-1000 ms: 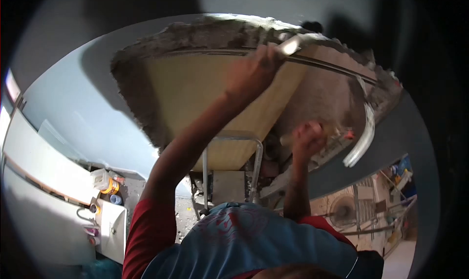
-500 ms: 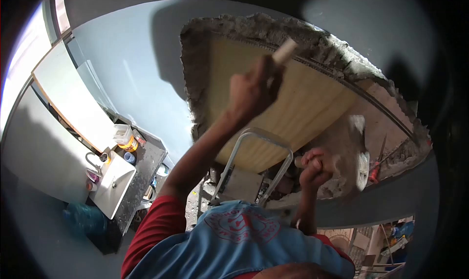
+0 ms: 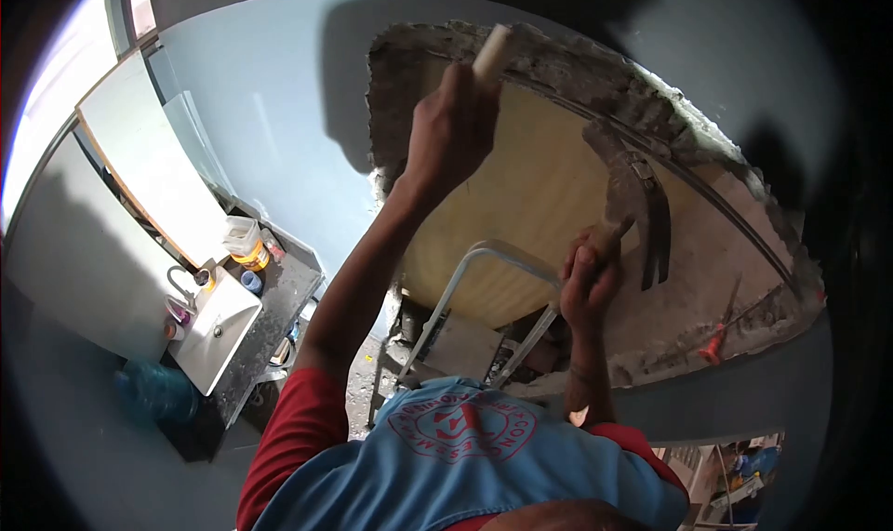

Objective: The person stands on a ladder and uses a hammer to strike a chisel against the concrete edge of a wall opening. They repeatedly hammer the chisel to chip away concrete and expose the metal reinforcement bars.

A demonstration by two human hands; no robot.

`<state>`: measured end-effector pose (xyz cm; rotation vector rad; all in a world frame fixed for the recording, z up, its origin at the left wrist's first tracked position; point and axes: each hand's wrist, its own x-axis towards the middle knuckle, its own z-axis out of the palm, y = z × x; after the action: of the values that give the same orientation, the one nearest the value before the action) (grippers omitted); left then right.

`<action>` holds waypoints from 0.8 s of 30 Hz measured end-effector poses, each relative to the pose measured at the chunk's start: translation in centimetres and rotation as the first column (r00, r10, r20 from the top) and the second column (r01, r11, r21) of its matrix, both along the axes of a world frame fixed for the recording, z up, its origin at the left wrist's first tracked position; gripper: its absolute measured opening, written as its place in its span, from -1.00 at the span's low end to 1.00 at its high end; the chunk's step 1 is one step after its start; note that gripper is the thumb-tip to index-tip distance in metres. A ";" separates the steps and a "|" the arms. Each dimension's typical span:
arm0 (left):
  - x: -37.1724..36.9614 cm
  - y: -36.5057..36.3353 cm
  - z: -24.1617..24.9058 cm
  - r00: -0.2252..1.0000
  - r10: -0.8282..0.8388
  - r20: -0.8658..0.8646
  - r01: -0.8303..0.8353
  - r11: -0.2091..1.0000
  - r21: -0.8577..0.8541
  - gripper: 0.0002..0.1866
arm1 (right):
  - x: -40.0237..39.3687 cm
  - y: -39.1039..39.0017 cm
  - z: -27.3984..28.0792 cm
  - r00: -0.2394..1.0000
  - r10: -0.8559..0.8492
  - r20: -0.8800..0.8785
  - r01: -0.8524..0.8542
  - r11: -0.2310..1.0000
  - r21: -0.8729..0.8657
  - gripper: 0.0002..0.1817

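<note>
My left hand (image 3: 453, 126) is raised near the upper left edge of a rough opening broken in the wall, closed around a pale stick-like handle (image 3: 491, 52) that sticks out past the fingers. Lower and to the right, my right hand (image 3: 592, 280) grips a claw hammer (image 3: 633, 192) by its wooden handle, the head up in front of the opening. Behind both hands a yellowish wooden panel (image 3: 521, 178) shows through the opening. Dark conduits (image 3: 726, 213) run along its upper right part.
A metal ladder frame (image 3: 456, 280) stands before me. A red-handled tool (image 3: 714, 343) lies on the opening's lower right edge. At left are a white sink (image 3: 216, 331), a counter (image 3: 284, 294) with tubs (image 3: 244, 238), and a blue water bottle (image 3: 156, 390).
My left hand has moved left and up with the pale handle. The hammer has swung up from low at the right and now shows sharply. The view has shifted slightly.
</note>
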<state>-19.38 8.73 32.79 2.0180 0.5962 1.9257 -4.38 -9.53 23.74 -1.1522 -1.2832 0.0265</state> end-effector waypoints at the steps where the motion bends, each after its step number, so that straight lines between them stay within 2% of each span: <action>1: 0.7 0.0 0.1 0.997 0.068 -0.042 -0.064 0.993 0.098 -0.74 | 0.5 0.6 -0.8 1.000 -0.001 -0.024 0.001 1.000 0.008 -0.67; 3: 2.4 0.8 0.2 0.970 0.228 -0.090 -0.198 0.946 0.256 -0.72 | 0.8 1.3 -1.0 0.999 0.003 -0.046 -0.002 1.000 0.014 -0.65; 4: 3.1 0.9 -0.3 0.969 0.233 -0.087 -0.205 0.946 0.251 -0.72 | 0.7 1.7 -0.8 0.996 0.055 -0.068 -0.053 0.998 0.025 -0.63; 5: 3.5 0.8 -0.5 0.938 0.332 -0.095 -0.292 0.909 0.298 -0.73 | 0.6 2.0 -0.6 0.990 0.108 -0.090 -0.105 0.994 0.039 -0.62; 7: 3.9 0.9 -0.7 0.874 0.479 -0.079 -0.416 0.822 0.388 -0.72 | 0.5 2.4 -0.5 0.994 0.089 -0.063 -0.086 0.995 0.056 -0.61; 12: 3.7 -0.3 0.0 0.881 0.452 -0.139 -0.393 0.864 0.317 -0.72 | -0.5 3.6 1.0 0.998 0.055 0.018 -0.057 0.985 0.163 -0.61; 14: 3.7 -0.5 0.2 0.885 0.438 -0.156 -0.380 0.875 0.302 -0.71 | -0.5 5.3 1.6 0.997 -0.017 0.073 -0.012 0.924 0.381 -0.68; 15: 3.7 -0.6 0.3 0.895 0.421 -0.148 -0.368 0.884 0.288 -0.71 | -0.2 6.3 2.0 0.997 -0.013 0.073 -0.016 0.925 0.380 -0.68; 16: 3.6 -0.7 0.3 0.904 0.402 -0.142 -0.355 0.894 0.272 -0.71 | 0.2 7.4 2.5 0.932 -0.260 0.251 0.144 0.905 0.400 -0.68; 17: 3.6 -0.8 0.1 0.903 0.404 -0.145 -0.358 0.895 0.264 -0.71 | 0.6 8.4 2.9 0.777 -0.478 0.409 0.287 0.848 0.446 -0.67; 18: 3.6 -0.7 0.1 0.907 0.390 -0.162 -0.346 0.906 0.246 -0.71 | 0.7 9.2 4.0 0.813 -0.458 0.359 0.372 0.884 0.284 -0.66; 21: 3.5 -0.6 0.1 0.911 0.377 -0.166 -0.335 0.912 0.235 -0.71 | 1.1 7.3 4.1 0.841 -0.413 0.349 0.343 0.907 0.246 -0.65; 23: 3.4 -0.4 -0.1 0.907 0.391 -0.156 -0.348 0.905 0.245 -0.71 | 1.4 6.4 2.6 0.992 -0.097 0.080 0.068 0.951 0.301 -0.66; 24: 3.5 -0.2 -0.2 0.911 0.385 -0.147 -0.341 0.905 0.253 -0.71 | 0.4 7.0 2.9 0.985 -0.067 0.161 -0.027 0.854 0.519 -0.64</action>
<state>-15.90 8.53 32.57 2.3967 0.9004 2.0942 -4.01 -2.53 26.64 -0.7048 -1.3214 -0.4259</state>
